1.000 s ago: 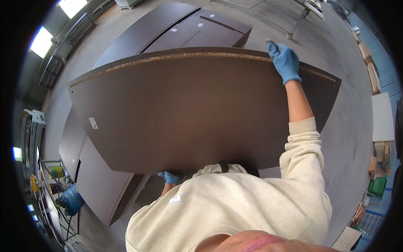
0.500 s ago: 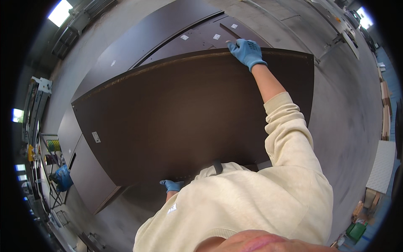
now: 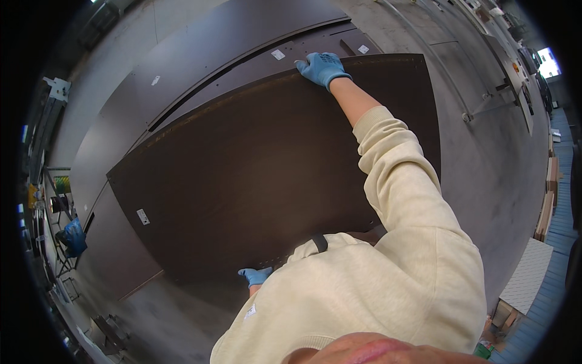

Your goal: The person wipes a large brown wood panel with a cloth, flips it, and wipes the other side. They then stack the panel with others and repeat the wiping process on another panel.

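A large dark brown panel (image 3: pixel 267 164) spans the middle of the view, held between my two hands. My right hand (image 3: pixel 325 68), in a blue work glove, is closed over its far edge, right of the middle. Low down, my left hand (image 3: pixel 256 276), gloved alike, is at the panel's near edge beside my body. Its fingers seem wrapped round that edge, partly hidden by my sweatshirt. A small white label (image 3: pixel 142 216) sticks to the panel's left part.
Beyond the held panel lie more dark boards (image 3: pixel 242 30) with white labels. Another board (image 3: pixel 121 249) shows at left. A metal frame (image 3: pixel 465 116) stands at far right. A blue bag (image 3: pixel 74 238) hangs at the left, and a white quilted sheet (image 3: pixel 526 276) lies at the right.
In the view, the held panel has turned counter-clockwise: its right end sits further up and left, its left end lower. My right hand has moved left with it; both hands keep their hold.
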Motion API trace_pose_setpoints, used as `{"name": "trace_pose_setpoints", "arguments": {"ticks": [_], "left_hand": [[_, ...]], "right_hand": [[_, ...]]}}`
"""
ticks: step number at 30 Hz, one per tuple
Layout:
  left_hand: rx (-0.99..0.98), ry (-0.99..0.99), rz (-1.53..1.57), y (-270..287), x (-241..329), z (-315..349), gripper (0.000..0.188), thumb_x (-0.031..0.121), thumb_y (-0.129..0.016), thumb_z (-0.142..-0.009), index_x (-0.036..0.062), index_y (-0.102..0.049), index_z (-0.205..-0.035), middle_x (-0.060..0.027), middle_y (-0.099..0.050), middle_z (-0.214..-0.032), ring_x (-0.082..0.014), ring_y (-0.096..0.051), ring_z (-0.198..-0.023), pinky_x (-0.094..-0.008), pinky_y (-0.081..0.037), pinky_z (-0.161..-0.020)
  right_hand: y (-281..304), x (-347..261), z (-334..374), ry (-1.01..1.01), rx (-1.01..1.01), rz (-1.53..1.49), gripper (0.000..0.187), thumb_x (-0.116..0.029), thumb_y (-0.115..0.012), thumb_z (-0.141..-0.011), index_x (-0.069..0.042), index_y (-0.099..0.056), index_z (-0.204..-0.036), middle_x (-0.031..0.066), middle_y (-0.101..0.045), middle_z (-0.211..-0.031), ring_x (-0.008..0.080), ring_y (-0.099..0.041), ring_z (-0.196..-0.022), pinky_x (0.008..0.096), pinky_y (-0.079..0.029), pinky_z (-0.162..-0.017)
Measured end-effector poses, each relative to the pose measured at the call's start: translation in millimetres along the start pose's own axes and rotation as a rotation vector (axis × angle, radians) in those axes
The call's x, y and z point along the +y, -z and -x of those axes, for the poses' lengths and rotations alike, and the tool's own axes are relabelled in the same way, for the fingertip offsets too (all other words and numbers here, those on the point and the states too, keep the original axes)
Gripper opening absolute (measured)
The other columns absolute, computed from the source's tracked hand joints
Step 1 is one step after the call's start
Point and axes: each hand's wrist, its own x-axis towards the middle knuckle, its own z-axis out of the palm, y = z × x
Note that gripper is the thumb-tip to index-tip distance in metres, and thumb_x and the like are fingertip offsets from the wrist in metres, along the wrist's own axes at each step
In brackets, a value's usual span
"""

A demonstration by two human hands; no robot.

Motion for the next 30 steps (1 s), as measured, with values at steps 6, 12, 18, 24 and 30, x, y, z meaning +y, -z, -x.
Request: {"name": "trace_pose_setpoints", "arguments": {"ticks": [6, 12, 18, 24, 30], "left_hand": [[-0.016, 0.046, 0.088, -10.4, -26.3, -18.1, 0.107, 0.095, -0.025, -0.085, 0.0242, -0.034, -0.165, -0.0061, -0.027, -0.174, -0.0373, -0.024, -0.157, -0.0666, -0.022, -0.124], [0.068, 0.014, 0.134, -59.7, -80.1, -7.8, 0.11, 0.095, -0.038, -0.084, 0.0175, -0.038, -0.163, -0.0087, -0.034, -0.17, -0.0351, -0.033, -0.153, -0.057, -0.028, -0.123], [0.14, -0.127, 0.348, -110.5, -77.4, 67.3, 0.098, 0.086, -0.046, -0.09, 0.0186, -0.042, -0.161, -0.006, -0.04, -0.167, -0.0337, -0.035, -0.152, -0.0574, -0.027, -0.125], [0.067, -0.251, 0.433, -133.9, -58.4, 108.4, 0.092, 0.082, -0.052, -0.091, 0.0179, -0.048, -0.157, -0.0051, -0.045, -0.164, -0.0342, -0.043, -0.147, -0.0558, -0.032, -0.123], [0.027, -0.187, 0.536, -134.5, -40.7, 115.5, 0.076, 0.068, -0.061, -0.096, 0.0153, -0.055, -0.15, -0.0061, -0.053, -0.157, -0.0338, -0.047, -0.144, -0.0539, -0.033, -0.123]], "right_hand": [[-12.9, -10.3, -44.0, 0.05, -0.087, 0.044, 0.057, -0.057, -0.053, -0.1, -0.007, -0.077, -0.11, 0.0208, -0.076, -0.113, 0.0367, -0.07, -0.113, 0.0454, -0.049, -0.105], [-42.0, 16.8, -102.6, 0.145, -0.171, 0.063, 0.058, -0.058, -0.053, -0.097, -0.007, -0.076, -0.113, 0.0226, -0.073, -0.119, 0.0408, -0.068, -0.115, 0.0485, -0.051, -0.102], [-64.4, 13.1, -142.3, 0.197, -0.256, 0.017, 0.063, -0.064, -0.055, -0.095, -0.008, -0.075, -0.115, 0.0224, -0.073, -0.122, 0.0412, -0.067, -0.117, 0.0487, -0.051, -0.101], [-48.1, -16.6, -155.5, 0.188, -0.311, 0.039, 0.062, -0.063, -0.055, -0.096, -0.009, -0.075, -0.118, 0.022, -0.072, -0.125, 0.0391, -0.068, -0.119, 0.0471, -0.05, -0.103], [-40.1, -25.3, -158.5, 0.192, -0.221, 0.022, 0.058, -0.061, -0.062, -0.093, -0.007, -0.076, -0.107, 0.0223, -0.075, -0.113, 0.0392, -0.07, -0.111, 0.0464, -0.052, -0.094]]}}
